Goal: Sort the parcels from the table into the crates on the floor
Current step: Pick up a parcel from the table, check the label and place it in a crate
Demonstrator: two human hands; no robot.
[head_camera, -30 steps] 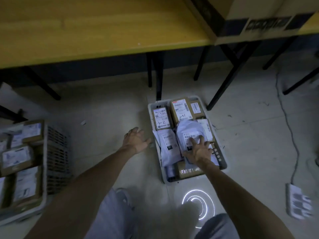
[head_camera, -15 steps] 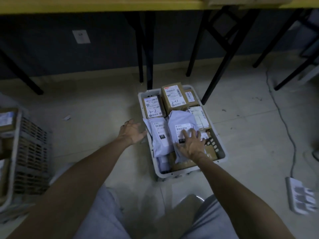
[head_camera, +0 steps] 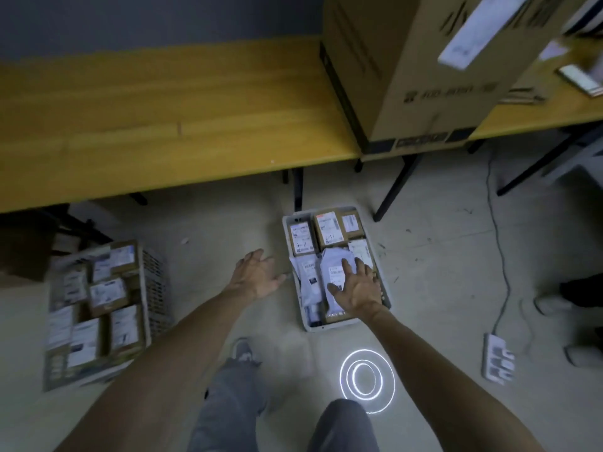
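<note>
A white crate (head_camera: 287, 227) on the floor under the yellow table (head_camera: 156, 119) holds several brown boxes and grey mailer bags. My right hand (head_camera: 357, 290) lies with spread fingers over a grey mailer bag (head_camera: 332, 265) in the crate's middle. My left hand (head_camera: 257, 275) hovers open, just left of the crate's rim, holding nothing. A second crate (head_camera: 153, 288) at the left is full of labelled brown boxes. A few parcels (head_camera: 580, 79) lie blurred at the table's far right.
A large cardboard box (head_camera: 421, 70) stands on the table's right part. Black table legs (head_camera: 396, 187) rise behind the white crate. A power strip (head_camera: 497, 358) with its cable lies on the floor at the right. Another person's shoes (head_camera: 551, 305) show at the right edge.
The camera has risen and tilted up, so the tabletop and big box are back in view. My right hand's fingers have spread over the mailer bag. My left hand stays beside the crate.
</note>
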